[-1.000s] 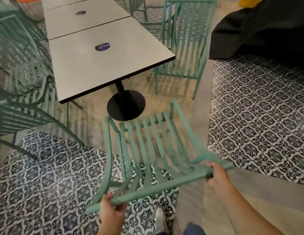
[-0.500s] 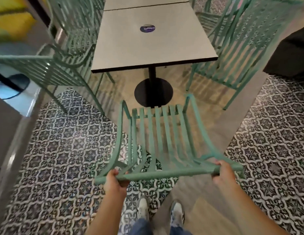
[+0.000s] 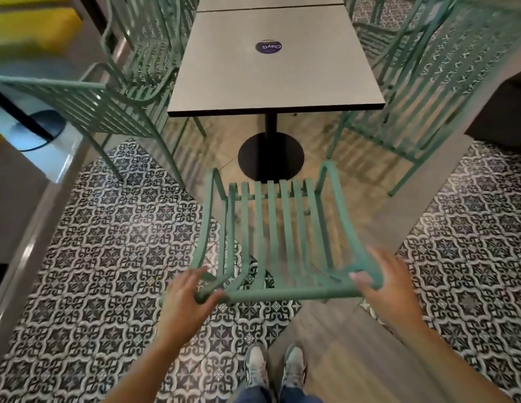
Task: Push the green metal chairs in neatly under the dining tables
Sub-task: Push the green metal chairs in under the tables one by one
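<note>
A green metal slatted chair (image 3: 285, 228) stands straight in front of me, its seat facing the grey dining table (image 3: 271, 74) and its front edge near the table's black round base (image 3: 271, 158). The seat is still outside the tabletop's near edge. My left hand (image 3: 189, 298) touches the left end of the chair's top rail with its fingers spread and loose. At the right corner of that rail my right hand (image 3: 384, 286) lies with fingers apart, the thumb resting on the rail.
A green chair (image 3: 108, 103) stands at the table's left side and another (image 3: 413, 106) at its right, both angled out. A dark block (image 3: 503, 112) sits at the far right. Patterned tiles flank a plain floor strip; my shoes (image 3: 274, 370) are just behind the chair.
The chair has swung square to the table's end and moved closer to it. Both hands, closed around the top rail before, have loosened and spread their fingers.
</note>
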{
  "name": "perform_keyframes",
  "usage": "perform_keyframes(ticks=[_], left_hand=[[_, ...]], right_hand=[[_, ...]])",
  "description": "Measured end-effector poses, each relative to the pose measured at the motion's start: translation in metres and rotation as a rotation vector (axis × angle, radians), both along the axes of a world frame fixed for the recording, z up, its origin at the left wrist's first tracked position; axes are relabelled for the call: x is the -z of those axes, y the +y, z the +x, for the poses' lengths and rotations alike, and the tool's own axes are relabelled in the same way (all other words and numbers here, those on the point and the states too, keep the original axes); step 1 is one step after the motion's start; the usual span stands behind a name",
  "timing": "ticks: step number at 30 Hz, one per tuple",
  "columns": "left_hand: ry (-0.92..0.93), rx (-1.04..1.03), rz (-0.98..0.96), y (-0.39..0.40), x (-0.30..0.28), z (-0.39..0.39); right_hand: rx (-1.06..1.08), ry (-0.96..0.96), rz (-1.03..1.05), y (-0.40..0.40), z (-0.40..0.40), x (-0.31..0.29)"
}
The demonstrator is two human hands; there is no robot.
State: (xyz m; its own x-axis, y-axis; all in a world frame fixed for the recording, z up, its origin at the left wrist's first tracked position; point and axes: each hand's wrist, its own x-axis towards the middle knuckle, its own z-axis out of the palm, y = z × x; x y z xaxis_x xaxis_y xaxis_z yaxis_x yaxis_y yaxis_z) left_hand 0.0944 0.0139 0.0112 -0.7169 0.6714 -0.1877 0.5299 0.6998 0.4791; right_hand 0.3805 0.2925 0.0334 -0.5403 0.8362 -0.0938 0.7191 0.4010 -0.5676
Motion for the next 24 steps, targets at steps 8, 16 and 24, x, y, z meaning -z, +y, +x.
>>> perform_keyframes(ticks=[8,16,24], left_hand=[[0.054,0.688,-0.362,0.034,-0.003,-0.015],[0.105,0.711,-0.396,0.044,0.002,-0.021],[0.155,0.693,-0.344,0.075,0.008,-0.046]], right_hand=[[-0.611,-0.591,-0.055,0.011,-0.029,0.003],[-0.614,-0.542,0.036,0.023,-0.028,0.012],[-0.606,-0.543,-0.015,0.055,-0.054,0.003]])
